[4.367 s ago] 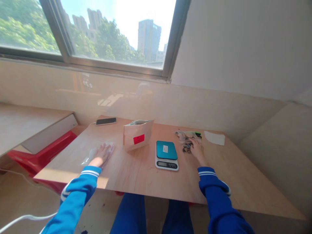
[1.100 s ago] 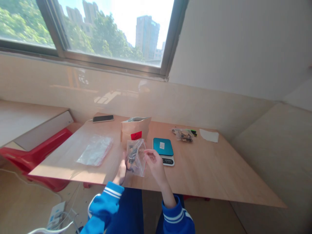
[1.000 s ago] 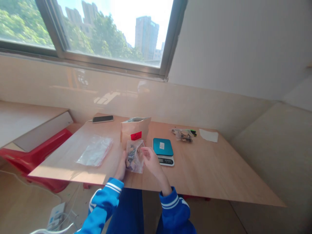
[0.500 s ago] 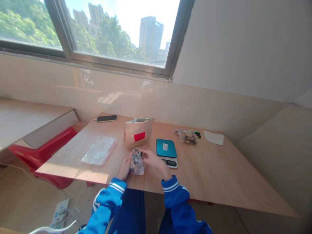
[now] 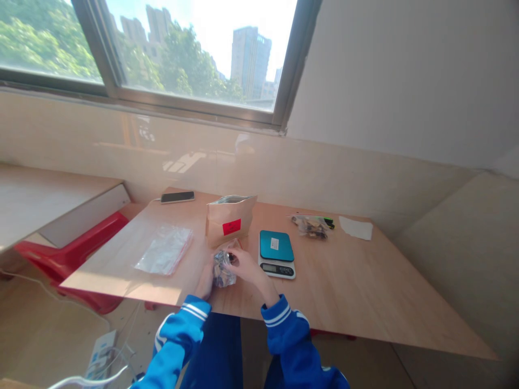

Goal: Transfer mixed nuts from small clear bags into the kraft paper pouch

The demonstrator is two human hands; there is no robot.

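Note:
A clear plastic bag (image 5: pixel 224 274) with small dark and light pieces inside lies between my hands near the table's front edge. My left hand (image 5: pixel 206 278) is closed on the bag's left side. At its upper right, the fingers of my right hand (image 5: pixel 243 263) are bent together on the bag; whether they also pinch a piece is hidden. Just behind the bag stands an open brown paper pouch (image 5: pixel 219 227) with a red label (image 5: pixel 231 226). To the right of my right hand sits a kitchen scale (image 5: pixel 277 249) with a teal top and nothing on it.
Flat clear bags (image 5: pixel 164 249) are stacked on the left. Behind them lies a phone (image 5: pixel 177 197). Another bag of pieces (image 5: pixel 311 227), a green-and-black item (image 5: pixel 329 222) and white paper (image 5: pixel 356 228) lie back right. A red chair (image 5: pixel 73 251) stands left of the table.
My right hand has moved slightly left and inward over the bag. The bag has shifted and turned a little between my hands. The scale's display is now uncovered by my wrist.

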